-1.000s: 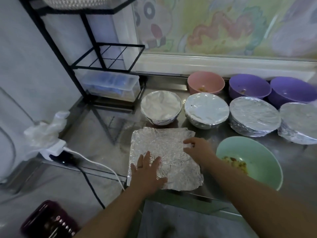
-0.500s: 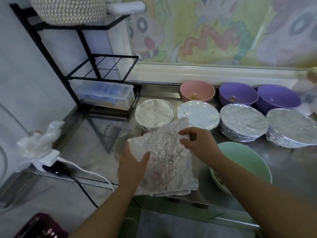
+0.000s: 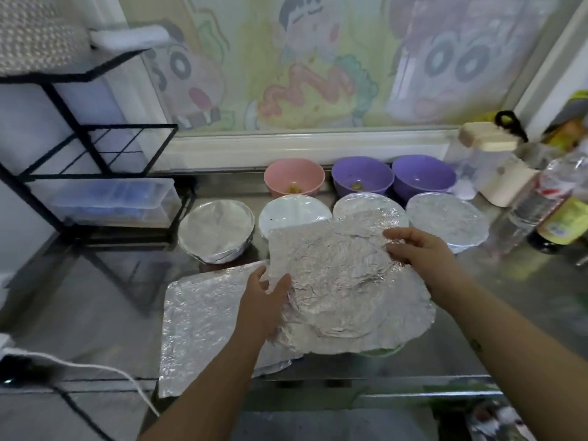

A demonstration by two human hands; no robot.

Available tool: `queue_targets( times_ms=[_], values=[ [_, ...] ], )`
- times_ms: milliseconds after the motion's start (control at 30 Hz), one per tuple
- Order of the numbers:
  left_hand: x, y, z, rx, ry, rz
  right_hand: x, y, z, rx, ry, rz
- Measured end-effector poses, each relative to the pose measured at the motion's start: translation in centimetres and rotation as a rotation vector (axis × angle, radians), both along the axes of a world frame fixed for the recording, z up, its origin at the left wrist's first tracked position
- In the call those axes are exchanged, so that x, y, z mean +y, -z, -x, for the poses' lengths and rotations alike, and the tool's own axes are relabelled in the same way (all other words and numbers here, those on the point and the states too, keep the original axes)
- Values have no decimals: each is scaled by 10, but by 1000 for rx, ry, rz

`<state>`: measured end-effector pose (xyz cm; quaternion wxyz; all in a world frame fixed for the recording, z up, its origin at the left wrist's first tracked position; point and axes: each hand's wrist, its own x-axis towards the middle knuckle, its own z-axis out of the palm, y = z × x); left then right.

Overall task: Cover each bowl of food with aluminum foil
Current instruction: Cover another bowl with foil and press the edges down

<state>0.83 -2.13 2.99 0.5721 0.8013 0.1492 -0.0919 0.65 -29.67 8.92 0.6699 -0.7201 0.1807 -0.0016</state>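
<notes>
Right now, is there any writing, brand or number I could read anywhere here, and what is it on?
No text here can be read.
Label on the clear bottle: red and white, too blurred.
Label on the yellow-label bottle: too blurred.
The wall drawing: cartoon figures, no words.
The foil sheet: no print.

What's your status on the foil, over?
Gripping foil sheet by opposite edges, left hand and right hand. Sheet over green bowl, edges not folded down. Uncovered at back: pink bowl, purple bowls. Nothing blocking.
</notes>
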Motion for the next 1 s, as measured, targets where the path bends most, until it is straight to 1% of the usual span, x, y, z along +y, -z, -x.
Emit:
queue_targets(
  times_ms=[167,267,400,533,567,600,633,667,700,733,767,800,833,900,1000],
  values=[
    [-42,-4,4,-34,124,29,-41,28,15,112,95,141],
    [-53,-1,5,-40,150,6,-54,39,19,140,115,222],
    [-54,2,11,-107,161,-120,-55,51,21,184,41,383],
    [-52,7,20,-138,163,-231,-42,57,20,212,28,427],
    [-51,8,21,-143,158,-256,-37,58,21,188,33,523],
    [-50,9,22,-154,145,-307,-34,60,23,137,40,692],
    [-49,8,24,-182,131,-414,-29,62,26,46,29,866],
    [-49,5,25,-253,129,-567,-21,62,31,-66,-18,998],
    [-53,3,25,-380,150,-705,-11,61,35,-166,-101,1081],
    [-59,1,25,-536,210,-781,-1,64,38,-242,-209,1130],
    [-66,1,24,-670,306,-804,9,68,41,-296,-316,1160],
    [-73,4,22,-750,430,-817,16,76,42,-317,-409,1181],
    [-79,9,20,-770,552,-833,20,85,40,-316,-478,1214],
    [-82,20,17,-666,759,-886,16,97,34,-260,-547,1286],
    [-74,31,15,-483,944,-994,5,108,28,-214,-590,1375]
  ],
)
